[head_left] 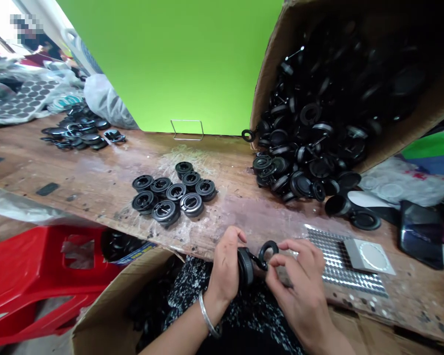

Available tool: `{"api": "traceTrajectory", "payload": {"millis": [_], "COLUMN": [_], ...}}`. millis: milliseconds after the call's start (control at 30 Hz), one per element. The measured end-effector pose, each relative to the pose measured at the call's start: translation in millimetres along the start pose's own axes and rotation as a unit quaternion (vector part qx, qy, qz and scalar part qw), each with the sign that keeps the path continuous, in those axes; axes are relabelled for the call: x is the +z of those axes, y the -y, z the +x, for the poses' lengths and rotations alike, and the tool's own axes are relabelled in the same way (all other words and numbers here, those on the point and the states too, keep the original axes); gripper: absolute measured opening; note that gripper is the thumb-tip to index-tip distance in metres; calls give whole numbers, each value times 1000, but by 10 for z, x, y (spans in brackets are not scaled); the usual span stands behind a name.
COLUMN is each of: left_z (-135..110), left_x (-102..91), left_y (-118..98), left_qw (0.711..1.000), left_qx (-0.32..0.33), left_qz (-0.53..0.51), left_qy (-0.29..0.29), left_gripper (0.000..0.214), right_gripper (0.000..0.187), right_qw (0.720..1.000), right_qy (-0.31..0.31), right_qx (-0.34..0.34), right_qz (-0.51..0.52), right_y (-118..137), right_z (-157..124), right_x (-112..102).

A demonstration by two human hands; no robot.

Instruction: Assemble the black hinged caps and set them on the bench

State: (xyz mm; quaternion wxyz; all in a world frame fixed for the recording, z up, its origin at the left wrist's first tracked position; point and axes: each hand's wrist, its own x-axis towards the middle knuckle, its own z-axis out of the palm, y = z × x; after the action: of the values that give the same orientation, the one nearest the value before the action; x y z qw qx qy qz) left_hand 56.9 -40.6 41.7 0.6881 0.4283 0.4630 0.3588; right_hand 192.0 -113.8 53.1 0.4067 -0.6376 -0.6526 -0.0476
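Near the table's front edge, my left hand (225, 266) is closed around a black round plastic part (246, 267) with a ribbed rim, held on edge. A short arm joins this part to a black ring (269, 250) on its right. My right hand (299, 281) pinches the ring's lower right side between thumb and fingers. Several similar black discs (165, 212) lie in a cluster on the table, left of my hands. To the right, a sheet of small silvery round pieces (329, 256) lies flat, with a small box (368, 255) bearing a white circle on it.
A tipped cardboard box (268, 64) spills black parts (299, 182) at right. A green panel (177, 64) stands behind the wooden table (107, 172). Black pieces (77, 128) are heaped at left. A phone (422, 234) lies right; a red stool (25, 256) and an open carton (107, 310) are below.
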Motion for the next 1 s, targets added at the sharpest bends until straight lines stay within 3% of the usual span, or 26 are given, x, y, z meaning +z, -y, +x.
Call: {"api": "traceTrajectory", "payload": {"millis": [100, 267, 333, 467, 567, 700, 800, 1000], "left_z": [-20, -29, -9, 70, 98, 65, 51, 47], "left_x": [-11, -32, -41, -84, -102, -60, -23, -26], "left_y": [6, 55, 63, 20, -41, -79, -52, -17], "left_qw": [998, 996, 995, 990, 997, 995, 996, 1000], "left_qx": [46, 65, 75, 89, 23, -88, -59, 10], "left_qz": [35, 48, 47, 59, 35, -52, -60, -23], "left_qy": [-7, -32, -47, -90, -66, -14, -27, -11], "left_gripper": [47, 45, 45, 49, 52, 52, 52, 49], "right_gripper": [14, 12, 13, 34, 33, 34, 38, 39], "right_qw": [1000, 996, 994, 983, 984, 990, 990, 967], "right_qy": [21, 79, 94, 89, 100, 119, 120, 163], "right_qx": [11, 10, -29, -111, -119, -76, -77, -194], "right_qz": [-19, -33, -53, -119, -88, -24, -22, -12], "right_y": [49, 43, 67, 162, 162, 65, 66, 113], "right_z": [-14, -19, -65, -205, -203, -32, 66, 98], "right_x": [97, 96, 97, 125, 96, 30, 42, 80]}}
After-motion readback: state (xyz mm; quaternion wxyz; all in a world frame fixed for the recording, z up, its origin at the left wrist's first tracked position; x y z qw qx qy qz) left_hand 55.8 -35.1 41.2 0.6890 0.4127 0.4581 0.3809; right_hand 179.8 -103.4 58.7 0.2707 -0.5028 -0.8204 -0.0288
